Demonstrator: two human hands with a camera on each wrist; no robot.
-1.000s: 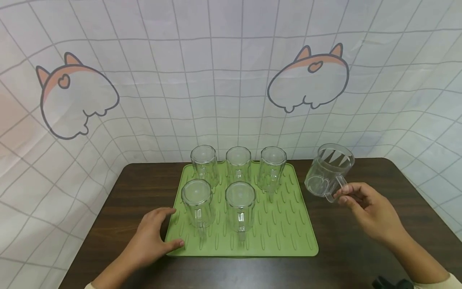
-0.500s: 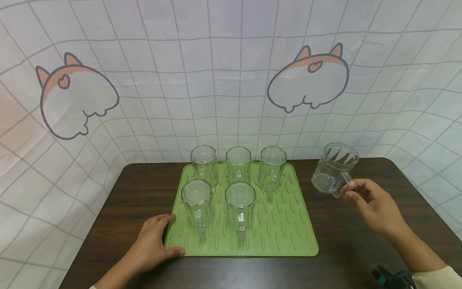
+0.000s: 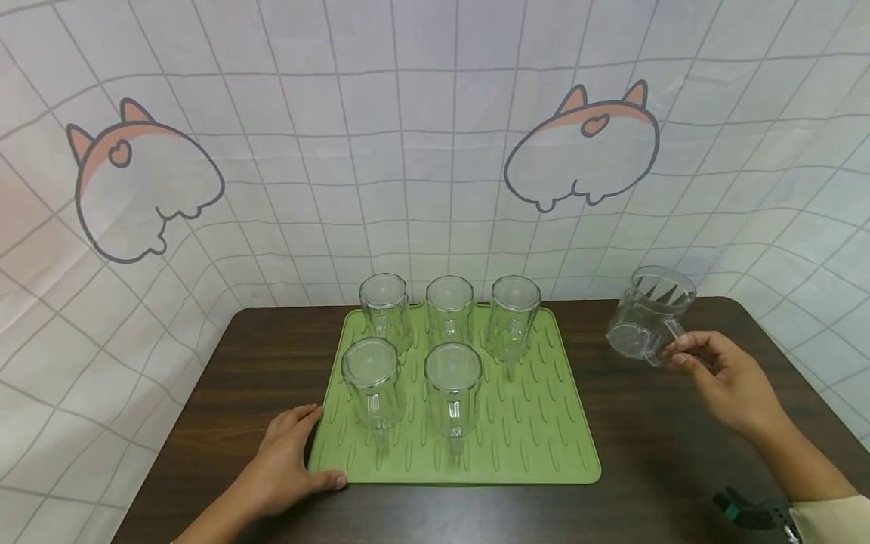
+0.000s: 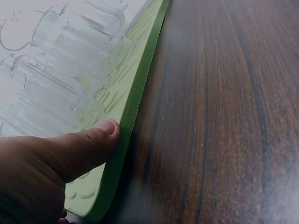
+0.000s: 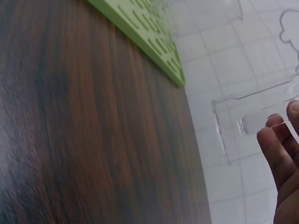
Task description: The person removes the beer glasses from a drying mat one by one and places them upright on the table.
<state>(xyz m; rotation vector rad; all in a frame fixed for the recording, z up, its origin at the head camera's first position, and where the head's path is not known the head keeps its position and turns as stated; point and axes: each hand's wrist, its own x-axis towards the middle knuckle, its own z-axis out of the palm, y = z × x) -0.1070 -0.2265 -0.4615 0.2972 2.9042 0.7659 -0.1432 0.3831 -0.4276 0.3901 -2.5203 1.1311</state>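
My right hand (image 3: 730, 378) pinches the handle of a clear glass mug (image 3: 649, 317) between thumb and fingers. The mug is held tilted, right of the green mat (image 3: 530, 446); in the right wrist view, the mug (image 5: 229, 135) shows against the wall cloth, above the table's edge. At the mat's front left corner rests my left hand (image 3: 285, 457), fingers along the left side and thumb against the front edge. In the left wrist view the thumb (image 4: 93, 144) touches the mat's rim. Several clear mugs (image 3: 451, 385) stand on the mat in two rows, seemingly upside down, handles toward me.
The mat lies on a dark wooden table (image 3: 646, 438). Behind and beside it hangs a white grid cloth (image 3: 421, 151) with corgi drawings. A black strap-like item (image 3: 751, 510) is by the right sleeve (image 3: 829, 517).
My right hand has moved right and slightly away from me, carrying the mug farther from the mat. My left hand has settled lower and slightly left, against the mat's front left corner.
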